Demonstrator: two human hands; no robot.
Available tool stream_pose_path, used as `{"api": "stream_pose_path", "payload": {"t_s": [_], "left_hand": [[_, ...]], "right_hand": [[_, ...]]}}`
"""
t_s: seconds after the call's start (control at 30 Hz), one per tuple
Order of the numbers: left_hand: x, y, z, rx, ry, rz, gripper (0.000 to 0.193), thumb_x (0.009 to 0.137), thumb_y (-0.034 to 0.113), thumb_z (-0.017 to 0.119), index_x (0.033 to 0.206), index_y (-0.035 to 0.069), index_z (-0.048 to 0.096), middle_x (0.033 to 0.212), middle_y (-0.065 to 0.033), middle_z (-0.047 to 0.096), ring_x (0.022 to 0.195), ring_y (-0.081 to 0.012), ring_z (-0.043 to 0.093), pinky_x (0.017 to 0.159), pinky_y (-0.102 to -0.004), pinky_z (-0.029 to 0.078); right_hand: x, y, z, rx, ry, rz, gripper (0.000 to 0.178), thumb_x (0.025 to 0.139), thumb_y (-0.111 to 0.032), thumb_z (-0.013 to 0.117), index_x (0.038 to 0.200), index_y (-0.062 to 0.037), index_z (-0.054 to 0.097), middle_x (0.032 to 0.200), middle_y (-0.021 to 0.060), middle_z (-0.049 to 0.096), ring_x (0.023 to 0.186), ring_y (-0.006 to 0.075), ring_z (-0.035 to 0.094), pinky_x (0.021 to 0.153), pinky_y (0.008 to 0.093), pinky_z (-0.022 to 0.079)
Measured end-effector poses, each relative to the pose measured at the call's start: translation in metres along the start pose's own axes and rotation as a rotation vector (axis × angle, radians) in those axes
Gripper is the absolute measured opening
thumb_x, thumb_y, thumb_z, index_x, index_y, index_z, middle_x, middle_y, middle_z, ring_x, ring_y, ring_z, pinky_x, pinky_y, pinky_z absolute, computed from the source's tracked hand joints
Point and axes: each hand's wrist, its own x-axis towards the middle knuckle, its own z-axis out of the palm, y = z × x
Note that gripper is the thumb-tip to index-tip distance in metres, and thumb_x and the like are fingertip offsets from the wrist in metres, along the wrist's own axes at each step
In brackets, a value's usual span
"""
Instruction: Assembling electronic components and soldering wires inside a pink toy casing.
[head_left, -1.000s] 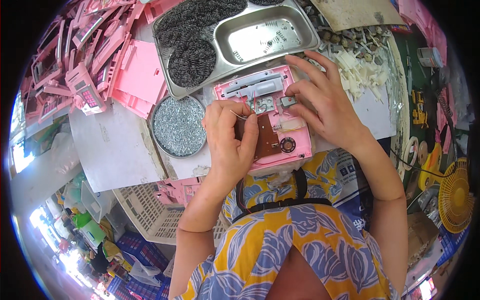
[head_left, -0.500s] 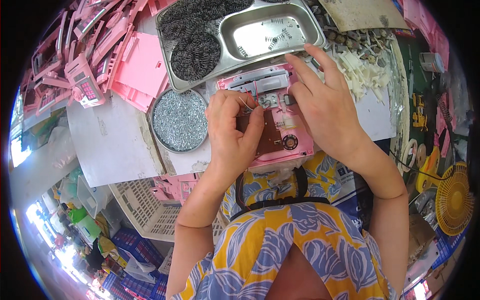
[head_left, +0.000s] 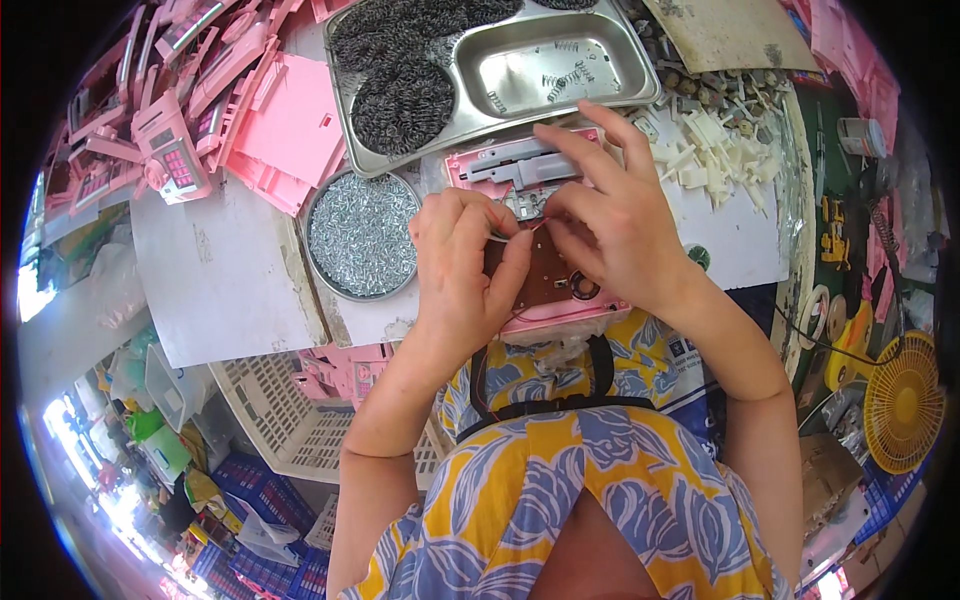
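Crowded counter (head_left: pixel 230 290): pink plastic parts piled top left, steel tray (head_left: pixel 560 60) w/ springs and wire coils, round dish of screws (head_left: pixel 360 235), white bits at right. Pink case (head_left: pixel 545 240) w/ brown circuit board sits at counter's near edge, under both hands. Left hand (head_left: pixel 465 270) grip pinched on a red wire; right hand (head_left: pixel 615 215) fingers press case top. Little free room around.

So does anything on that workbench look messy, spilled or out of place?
Mostly tidy. The white plastic bits lie loose on the bench, not in a dish, and pink casings sit in a jumbled heap. The screws stay inside their round tin.
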Motion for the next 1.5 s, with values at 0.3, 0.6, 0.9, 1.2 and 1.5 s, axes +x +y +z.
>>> {"api": "stream_pose_path", "payload": {"t_s": [0.3, 0.6, 0.9, 1.2, 1.5], "left_hand": [[-0.012, -0.015, -0.007, 0.053, -0.02, 0.086, 0.023, 0.077, 0.016, 0.081, 0.086, 0.012, 0.061, 0.092, -0.004, 0.058, 0.087, -0.0253, 0.053, 0.08, -0.0406, 0.033], [0.008, -0.001, 0.0, 0.054, -0.062, 0.1, 0.046, 0.067, 0.024, 0.088, 0.107, 0.013, 0.067, 0.102, -0.0047, 0.059, 0.097, -0.0263, 0.055, 0.086, -0.0417, 0.035], [0.018, 0.0, 0.007, 0.083, -0.064, 0.136, 0.021, 0.07, 0.015, 0.082, 0.088, 0.013, 0.07, 0.098, -0.0035, 0.057, 0.093, -0.0256, 0.054, 0.085, -0.0417, 0.034], [-0.006, -0.002, -0.004, 0.389, 0.191, -0.089, 0.03, 0.077, 0.011, 0.08, 0.104, 0.009, 0.066, 0.108, -0.0098, 0.058, 0.098, -0.0282, 0.053, 0.09, -0.0405, 0.031], [0.031, 0.046, 0.001, -0.469, -0.39, -0.286, 0.024, 0.094, -0.003, 0.063, 0.118, -0.004, 0.065, 0.099, -0.014, 0.067, 0.077, -0.0186, 0.067, 0.066, -0.0299, 0.054]], "right_hand": [[-0.001, -0.003, -0.001, -0.04, 0.034, -0.004, 0.017, 0.07, -0.01, 0.076, 0.083, -0.0029, 0.068, 0.134, 0.0128, 0.062, 0.132, 0.0432, 0.048, 0.104, 0.0525, 0.044], [-0.002, 0.001, 0.001, 0.008, 0.058, 0.009, 0.016, 0.071, -0.008, 0.076, 0.082, -0.0018, 0.067, 0.134, 0.0121, 0.063, 0.133, 0.042, 0.046, 0.105, 0.0515, 0.044], [-0.014, 0.008, -0.013, 0.111, 0.102, 0.064, 0.015, 0.071, -0.007, 0.077, 0.083, -0.0064, 0.067, 0.136, 0.0092, 0.063, 0.135, 0.0408, 0.044, 0.106, 0.0487, 0.043], [-0.013, 0.009, -0.017, 0.126, 0.106, 0.026, 0.016, 0.07, -0.005, 0.077, 0.083, -0.0091, 0.069, 0.136, 0.0087, 0.063, 0.134, 0.0412, 0.044, 0.108, 0.0486, 0.042], [-0.017, 0.015, -0.046, 0.186, 0.108, -0.049, 0.018, 0.069, -0.006, 0.079, 0.084, -0.0114, 0.07, 0.137, 0.0076, 0.063, 0.133, 0.0392, 0.045, 0.108, 0.049, 0.041]]}}
